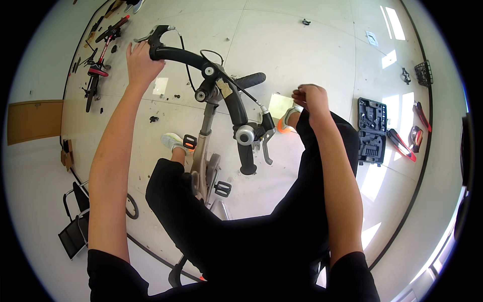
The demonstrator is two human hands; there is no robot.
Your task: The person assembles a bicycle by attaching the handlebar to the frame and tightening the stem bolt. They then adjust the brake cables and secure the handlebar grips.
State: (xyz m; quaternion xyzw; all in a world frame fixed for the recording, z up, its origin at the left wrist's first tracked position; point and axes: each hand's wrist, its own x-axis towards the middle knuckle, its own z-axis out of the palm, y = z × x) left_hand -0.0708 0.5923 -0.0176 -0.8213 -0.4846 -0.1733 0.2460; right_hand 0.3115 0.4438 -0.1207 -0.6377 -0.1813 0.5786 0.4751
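Observation:
A bicycle stands between my legs, its black handlebar (234,100) turned at an angle. My left hand (143,64) is closed around the handlebar's far left end, just beside a brake lever (146,37); the grip under it is mostly hidden. At the nearer end are a silver bell (245,135), a black grip (247,160) and a second brake lever (266,148). My right hand (313,98) is in the air to the right of the handlebar, touching nothing. Its fingers are loosely bent and slightly apart, with nothing visible in them. Below, the grey frame (200,166) carries black pedals (223,189).
On the right lie an open black tool case (371,146), red-and-black parts (401,144) and a black wire basket (424,73) near the wall. A red bicycle (101,60) is at the far left. A black folding chair (75,231) stands lower left. Small parts (154,119) dot the floor.

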